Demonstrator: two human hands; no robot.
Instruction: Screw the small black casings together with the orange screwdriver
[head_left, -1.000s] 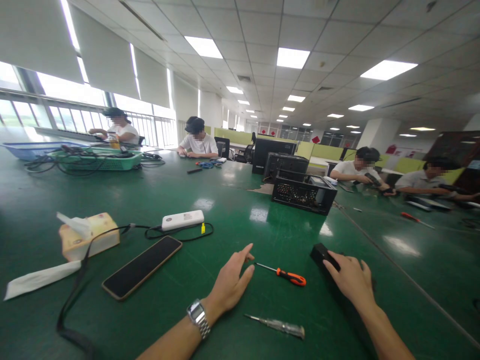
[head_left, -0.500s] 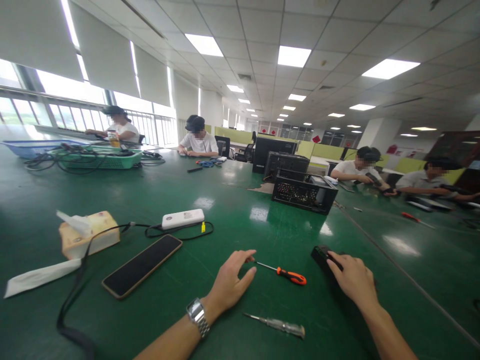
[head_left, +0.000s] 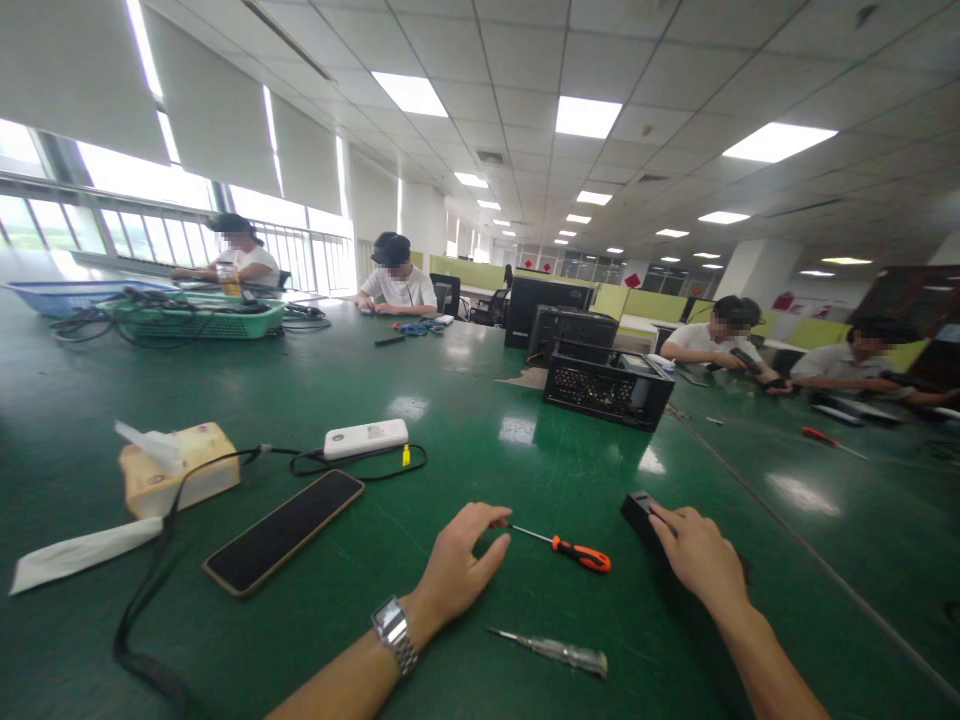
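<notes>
My left hand (head_left: 465, 560) rests open on the green tabletop (head_left: 330, 630), thumb and fingers apart and nothing in it. Its fingertips are close to the shaft tip of an orange-and-black screwdriver (head_left: 581, 554). Nearer to me lies a second screwdriver with a clear handle (head_left: 570, 655). At the right, my right hand (head_left: 701, 555) grips a long black device (head_left: 640, 508) from above, thumb on its near left side. The hand covers much of the device, so its exact kind does not show.
On the left are a phone (head_left: 285, 530), a white power bank (head_left: 366, 438) with a black cable, and a tissue pack (head_left: 214, 475). Open black computer cases (head_left: 600, 385) stand farther back, near a green basket (head_left: 255, 320) of cables. Several people work around the table.
The black device has turned slightly under my right hand, so its end face looks lighter. My left hand and the two screwdrivers stay practically where they were.
</notes>
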